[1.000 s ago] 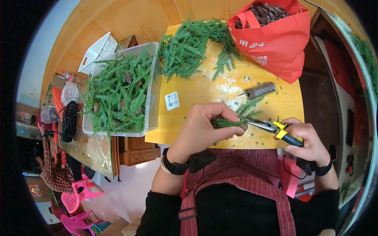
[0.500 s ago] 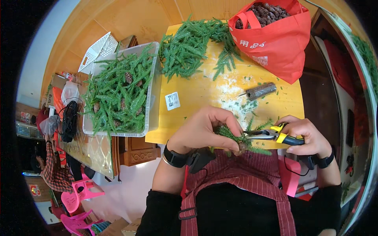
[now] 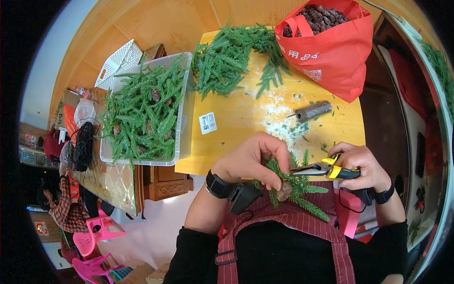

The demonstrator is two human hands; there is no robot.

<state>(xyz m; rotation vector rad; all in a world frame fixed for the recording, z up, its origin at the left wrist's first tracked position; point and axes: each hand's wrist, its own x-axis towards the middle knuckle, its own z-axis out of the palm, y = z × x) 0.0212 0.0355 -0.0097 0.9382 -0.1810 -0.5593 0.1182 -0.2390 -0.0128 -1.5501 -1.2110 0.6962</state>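
My left hand (image 3: 250,161) pinches a green artificial fir sprig (image 3: 295,187) with a small brown pine cone (image 3: 284,191) at its base, held just above my red striped apron. My right hand (image 3: 364,165) grips yellow and black pliers (image 3: 326,170), whose jaws point left and meet the sprig near my left fingertips. Both hands hover at the near edge of the yellow table (image 3: 236,123).
A heap of green sprigs (image 3: 231,57) lies at the table's far side beside a red bag of pine cones (image 3: 331,42). A dark bundle of wire (image 3: 312,111) lies mid-table amid white crumbs. A clear bin of finished sprigs (image 3: 142,113) sits left. Pink stools (image 3: 99,232) stand lower left.
Both hands have drawn back from the table edge toward my body, with the sprig and pliers. The pine cone now shows under my left fingers.
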